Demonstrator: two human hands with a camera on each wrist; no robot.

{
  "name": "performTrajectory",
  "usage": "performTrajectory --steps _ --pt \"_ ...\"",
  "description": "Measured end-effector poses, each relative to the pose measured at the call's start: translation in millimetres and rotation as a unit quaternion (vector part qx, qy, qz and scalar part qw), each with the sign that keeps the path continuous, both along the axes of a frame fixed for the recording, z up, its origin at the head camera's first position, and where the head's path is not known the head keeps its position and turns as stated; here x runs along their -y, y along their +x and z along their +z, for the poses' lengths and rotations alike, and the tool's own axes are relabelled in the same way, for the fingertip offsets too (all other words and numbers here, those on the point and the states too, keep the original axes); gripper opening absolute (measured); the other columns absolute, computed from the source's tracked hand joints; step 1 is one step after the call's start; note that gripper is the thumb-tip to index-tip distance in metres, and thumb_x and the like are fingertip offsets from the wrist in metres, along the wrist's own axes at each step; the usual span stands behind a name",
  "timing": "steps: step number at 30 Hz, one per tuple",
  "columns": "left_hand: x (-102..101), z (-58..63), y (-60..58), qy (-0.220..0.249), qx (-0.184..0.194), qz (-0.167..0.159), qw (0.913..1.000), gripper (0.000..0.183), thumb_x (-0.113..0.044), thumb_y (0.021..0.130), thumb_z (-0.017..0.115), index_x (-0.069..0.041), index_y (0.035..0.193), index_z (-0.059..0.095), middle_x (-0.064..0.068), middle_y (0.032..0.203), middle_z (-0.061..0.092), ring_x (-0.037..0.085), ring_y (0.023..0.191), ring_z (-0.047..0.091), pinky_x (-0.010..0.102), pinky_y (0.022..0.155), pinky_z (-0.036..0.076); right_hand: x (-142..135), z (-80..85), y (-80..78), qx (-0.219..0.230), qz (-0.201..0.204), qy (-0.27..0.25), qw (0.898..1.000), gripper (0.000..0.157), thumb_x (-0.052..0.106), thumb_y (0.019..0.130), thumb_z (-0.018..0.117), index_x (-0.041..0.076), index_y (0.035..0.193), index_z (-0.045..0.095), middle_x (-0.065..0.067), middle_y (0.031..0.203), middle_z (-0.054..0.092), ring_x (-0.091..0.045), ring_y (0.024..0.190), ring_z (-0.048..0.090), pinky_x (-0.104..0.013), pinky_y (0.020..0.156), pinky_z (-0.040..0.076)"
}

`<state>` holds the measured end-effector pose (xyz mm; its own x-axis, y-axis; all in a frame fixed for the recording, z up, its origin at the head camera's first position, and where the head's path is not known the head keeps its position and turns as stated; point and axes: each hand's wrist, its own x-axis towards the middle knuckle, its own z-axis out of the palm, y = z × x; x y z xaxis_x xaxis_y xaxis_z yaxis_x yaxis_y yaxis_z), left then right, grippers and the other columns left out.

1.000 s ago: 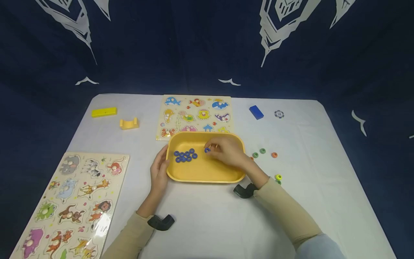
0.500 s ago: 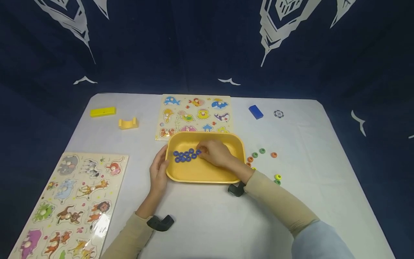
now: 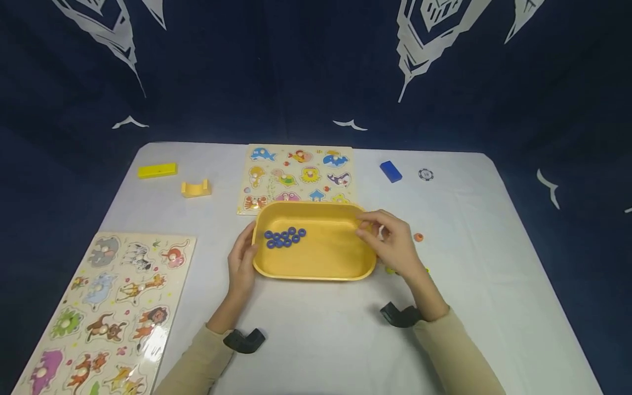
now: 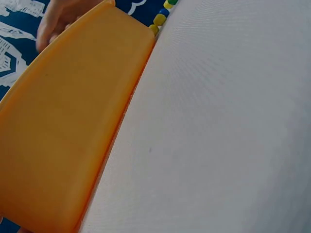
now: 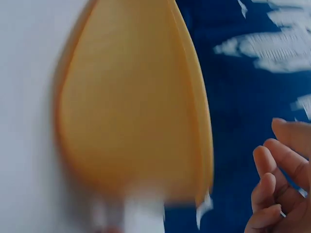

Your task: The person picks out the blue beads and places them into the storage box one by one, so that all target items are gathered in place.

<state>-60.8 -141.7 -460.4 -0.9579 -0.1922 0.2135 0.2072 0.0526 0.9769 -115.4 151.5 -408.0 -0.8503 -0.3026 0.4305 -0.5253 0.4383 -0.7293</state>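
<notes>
A yellow tray (image 3: 321, 263) stands in the middle of the table, with several blue ring-shaped beads (image 3: 279, 243) grouped in its left part. My left hand (image 3: 241, 269) rests against the outside of the tray's left end, fingertips and thumb at the wall. Above the tray's right rim is my right hand (image 3: 392, 241), thumb and forefinger apart and nothing between them. The right wrist view shows that hand's loosely bent fingers (image 5: 265, 160) beside the tray. An orange bead (image 3: 418, 237) lies to the right of this hand, which partly hides yellow beads (image 3: 390, 270).
An animal puzzle board (image 3: 108, 307) lies at the left, and a sea-animal puzzle board (image 3: 296, 175) behind the tray. Farther back are a yellow block (image 3: 157, 170), a yellow curved block (image 3: 196, 189), a blue block (image 3: 390, 171) and a round chip (image 3: 425, 174).
The right hand set a blue bead at the right of the group in the tray, let go and moved right to the tray's rim. The left hand stayed in place.
</notes>
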Motion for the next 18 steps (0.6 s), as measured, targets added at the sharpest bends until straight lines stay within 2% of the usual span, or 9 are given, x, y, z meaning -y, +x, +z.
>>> performTrajectory --steps 2,5,9,12,15,18 --pt "0.3 -0.5 -0.3 0.0 0.0 0.0 1.0 0.046 0.004 0.087 0.035 -0.001 0.133 0.037 0.015 0.133 0.041 0.034 0.117 0.042 0.039 0.097 0.041 -21.2 -6.1 8.4 -0.012 -0.024 -0.005 1.0 0.024 0.012 0.075 0.069 0.012 0.099 0.065 0.002 0.079 0.061 -0.009 0.064 0.043 -0.025 0.048 0.033" --pt "0.2 -0.8 -0.9 0.0 -0.004 -0.001 1.0 0.046 0.004 0.087 0.035 -0.001 0.133 0.037 0.017 0.133 0.041 0.035 0.117 0.041 0.04 0.097 0.04 -57.3 -33.0 15.0 -0.016 -0.048 -0.008 0.999 0.029 0.01 0.073 0.071 0.013 0.101 0.065 0.004 0.082 0.062 -0.007 0.07 0.043 -0.023 0.054 0.031" --pt "-0.4 -0.9 -0.6 -0.001 -0.006 0.0 1.0 0.046 0.005 0.087 0.035 0.0 0.133 0.037 0.019 0.132 0.041 0.037 0.116 0.041 0.04 0.097 0.041 -90.2 -55.9 26.5 0.037 -0.086 0.021 0.995 0.031 0.015 0.073 0.071 0.015 0.104 0.064 0.003 0.089 0.061 -0.008 0.08 0.043 -0.023 0.064 0.03" --pt "0.1 -0.8 -0.6 0.001 -0.006 0.001 1.0 0.046 0.005 0.087 0.035 0.0 0.133 0.037 0.018 0.131 0.041 0.037 0.116 0.041 0.04 0.096 0.041 -96.7 -52.8 36.8 0.101 -0.112 0.06 0.987 0.03 0.022 0.074 0.071 0.015 0.102 0.063 -0.001 0.091 0.061 -0.013 0.085 0.044 -0.027 0.069 0.034" --pt "0.1 -0.6 -0.6 0.002 -0.004 0.0 1.0 0.046 0.004 0.087 0.035 0.0 0.133 0.037 0.018 0.132 0.041 0.036 0.116 0.041 0.04 0.097 0.041 -100.1 -56.5 40.8 0.155 -0.12 0.089 0.977 0.034 0.03 0.073 0.071 0.016 0.103 0.063 0.0 0.092 0.061 -0.014 0.087 0.045 -0.028 0.072 0.038" --pt "-0.3 0.4 -0.4 0.002 -0.003 -0.001 1.0 0.046 0.004 0.087 0.035 0.001 0.133 0.036 0.018 0.132 0.041 0.036 0.117 0.041 0.041 0.097 0.04 -100.5 -63.3 40.9 0.181 -0.117 0.118 0.969 0.037 0.033 0.07 0.073 0.02 0.103 0.063 0.004 0.091 0.061 -0.011 0.088 0.044 -0.028 0.073 0.038"
